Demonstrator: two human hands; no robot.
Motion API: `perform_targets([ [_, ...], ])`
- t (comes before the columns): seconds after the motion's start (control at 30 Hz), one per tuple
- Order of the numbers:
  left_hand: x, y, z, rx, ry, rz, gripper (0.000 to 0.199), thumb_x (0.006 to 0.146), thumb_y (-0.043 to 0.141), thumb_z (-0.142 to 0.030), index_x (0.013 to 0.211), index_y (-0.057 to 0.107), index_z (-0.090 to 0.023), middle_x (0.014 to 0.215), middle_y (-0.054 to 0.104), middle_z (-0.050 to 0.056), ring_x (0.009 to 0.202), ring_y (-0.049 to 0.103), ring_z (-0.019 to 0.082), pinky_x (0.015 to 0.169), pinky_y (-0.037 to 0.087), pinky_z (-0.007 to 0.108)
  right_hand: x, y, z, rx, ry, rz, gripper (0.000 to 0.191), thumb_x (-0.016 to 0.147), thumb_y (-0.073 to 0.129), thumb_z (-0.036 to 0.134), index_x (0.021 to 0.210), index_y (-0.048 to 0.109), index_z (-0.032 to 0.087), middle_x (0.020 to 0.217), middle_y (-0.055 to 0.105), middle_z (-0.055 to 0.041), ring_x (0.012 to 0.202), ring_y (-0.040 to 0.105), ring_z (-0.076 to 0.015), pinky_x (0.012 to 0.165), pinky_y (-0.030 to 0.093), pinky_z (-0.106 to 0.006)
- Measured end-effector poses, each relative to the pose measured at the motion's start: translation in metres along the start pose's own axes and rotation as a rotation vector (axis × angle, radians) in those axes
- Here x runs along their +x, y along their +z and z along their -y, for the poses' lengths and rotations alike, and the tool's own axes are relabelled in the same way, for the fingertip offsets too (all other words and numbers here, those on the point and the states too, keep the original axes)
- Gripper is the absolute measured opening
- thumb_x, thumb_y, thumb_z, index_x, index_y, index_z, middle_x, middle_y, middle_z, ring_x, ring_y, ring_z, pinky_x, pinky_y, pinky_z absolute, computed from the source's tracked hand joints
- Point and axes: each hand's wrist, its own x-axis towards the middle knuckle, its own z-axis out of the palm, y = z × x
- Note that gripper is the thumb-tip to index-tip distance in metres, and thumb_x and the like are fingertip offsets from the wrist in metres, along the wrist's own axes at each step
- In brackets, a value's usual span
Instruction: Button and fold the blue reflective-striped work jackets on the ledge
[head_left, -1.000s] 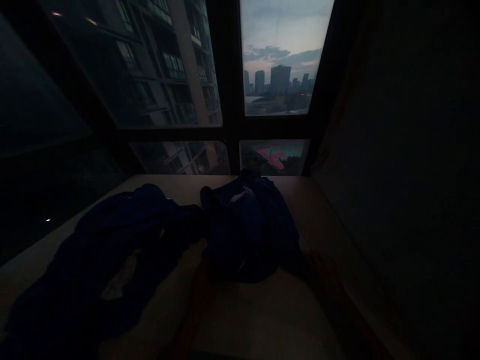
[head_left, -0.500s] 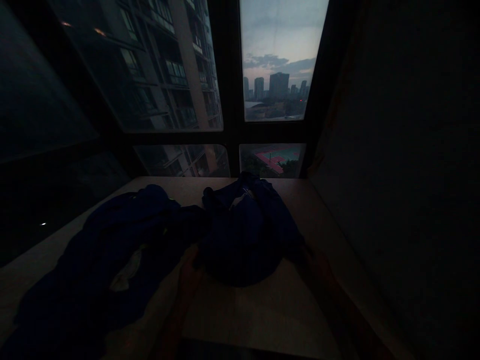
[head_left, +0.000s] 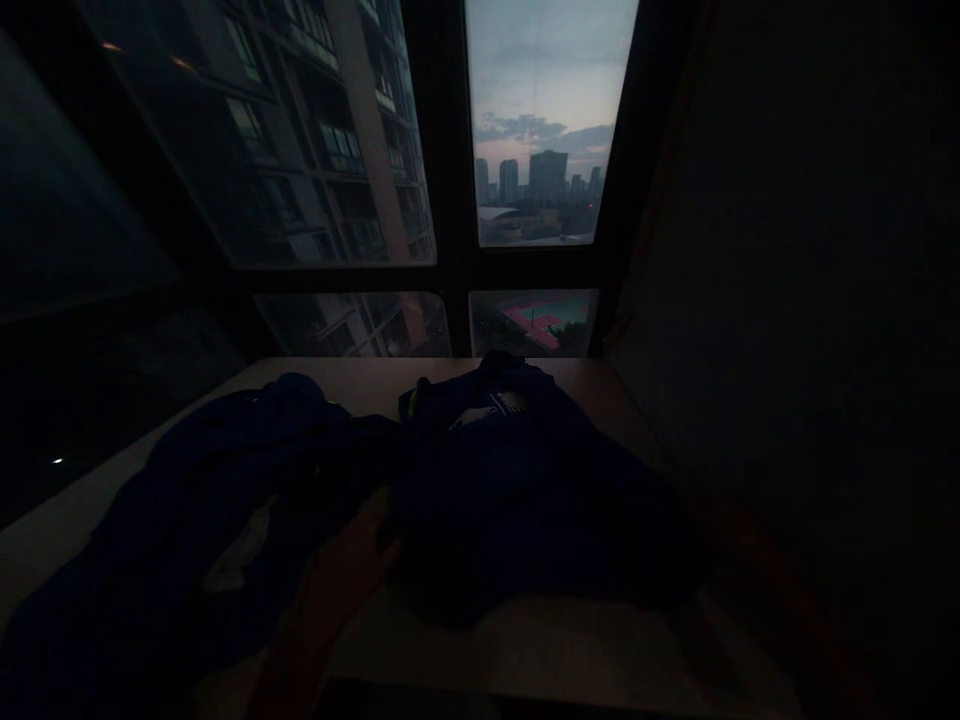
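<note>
A dark blue garment (head_left: 517, 500) with a pale print near its far end lies spread on the light surface in front of me. At its left edge my left hand (head_left: 356, 555) is closed on the cloth, thumb toward the garment and fingertips partly lost in the dark. My right hand (head_left: 731, 525) is at the right edge, with the cloth drawn out toward it; it is very dim and its fingers barely show. Left of my left hand lies a second dark blue garment (head_left: 180, 490), crumpled, with a whitish patch (head_left: 244, 550) on it.
The light wooden-looking surface (head_left: 450, 650) runs up to dark-framed windows (head_left: 454, 275). A dark wall (head_left: 787, 300) rises close on the right. More dark glass (head_left: 75, 200) slants along the left. The whole place is dim.
The garment between my hands is spread wider and flatter, its right side pulled rightward by my right hand. More of the print shows. The view has shifted slightly; the crumpled garment stays in place.
</note>
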Motion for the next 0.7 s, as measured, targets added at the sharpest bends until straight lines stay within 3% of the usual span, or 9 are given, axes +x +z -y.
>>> perform_targets([
  [0.07, -0.008, 0.022, -0.007, 0.009, 0.056, 0.018, 0.04, 0.087, 0.049, -0.042, 0.117, 0.067, -0.022, 0.108, 0.073, 0.013, 0.098, 0.069, 0.03, 0.082, 0.05, 0.038, -0.012, 0.011, 0.006, 0.002, 0.03, 0.101, 0.041, 0.078, 0.05, 0.052, 0.088, 0.075, 0.021, 0.087, 0.076, -0.0111, 0.08, 0.071, -0.0276, 0.07, 0.054, -0.037],
  [0.13, -0.017, 0.04, -0.008, -0.007, 0.021, -0.027, 0.041, 0.089, 0.045, -0.046, 0.114, 0.068, -0.022, 0.107, 0.074, 0.013, 0.098, 0.069, 0.03, 0.081, 0.05, 0.038, -0.025, 0.018, 0.006, 0.015, 0.064, 0.126, 0.045, 0.08, 0.047, 0.052, 0.096, 0.076, 0.02, 0.098, 0.076, -0.0128, 0.086, 0.071, -0.0282, 0.073, 0.054, -0.038],
  [0.23, -0.029, 0.056, -0.005, -0.024, -0.022, -0.243, 0.047, 0.092, 0.038, -0.046, 0.121, 0.064, -0.019, 0.119, 0.069, 0.014, 0.107, 0.065, 0.03, 0.088, 0.049, 0.039, -0.045, 0.021, -0.003, 0.044, 0.113, 0.052, 0.055, 0.084, 0.042, 0.056, 0.111, 0.072, 0.018, 0.112, 0.072, -0.0136, 0.095, 0.07, -0.029, 0.077, 0.055, -0.04],
  [0.33, -0.041, 0.066, -0.005, 0.008, 0.001, -0.425, 0.042, 0.092, 0.036, -0.043, 0.106, 0.068, -0.018, 0.117, 0.068, 0.014, 0.107, 0.063, 0.029, 0.088, 0.048, 0.04, -0.067, 0.024, -0.013, 0.052, 0.104, -0.03, 0.057, 0.085, 0.04, 0.059, 0.113, 0.07, 0.019, 0.113, 0.071, -0.0133, 0.097, 0.069, -0.0287, 0.08, 0.055, -0.04],
  [0.47, -0.049, 0.083, -0.014, -0.036, 0.048, -0.352, 0.037, 0.092, 0.04, -0.042, 0.091, 0.071, -0.023, 0.1, 0.072, 0.009, 0.093, 0.066, 0.026, 0.082, 0.05, 0.038, -0.092, 0.033, -0.014, -0.057, 0.003, -0.149, 0.054, 0.086, 0.038, 0.059, 0.101, 0.072, 0.019, 0.105, 0.072, -0.0147, 0.095, 0.067, -0.0307, 0.083, 0.053, -0.044],
  [0.6, -0.045, 0.098, -0.02, -0.072, 0.117, -0.339, 0.036, 0.089, 0.045, -0.043, 0.1, 0.073, -0.022, 0.107, 0.073, 0.01, 0.102, 0.065, 0.029, 0.092, 0.048, 0.044, -0.11, 0.04, -0.006, -0.102, -0.12, -0.249, 0.054, 0.088, 0.036, 0.059, 0.096, 0.072, 0.019, 0.104, 0.071, -0.0168, 0.102, 0.064, -0.0331, 0.09, 0.05, -0.047],
  [0.7, -0.042, 0.103, -0.018, -0.13, 0.101, -0.36, 0.041, 0.088, 0.045, -0.047, 0.104, 0.072, -0.02, 0.112, 0.072, 0.012, 0.106, 0.064, 0.03, 0.095, 0.049, 0.044, -0.118, 0.04, 0.0, -0.132, -0.14, -0.243, 0.055, 0.09, 0.035, 0.06, 0.098, 0.072, 0.02, 0.105, 0.071, -0.0157, 0.102, 0.064, -0.0331, 0.091, 0.05, -0.048],
])
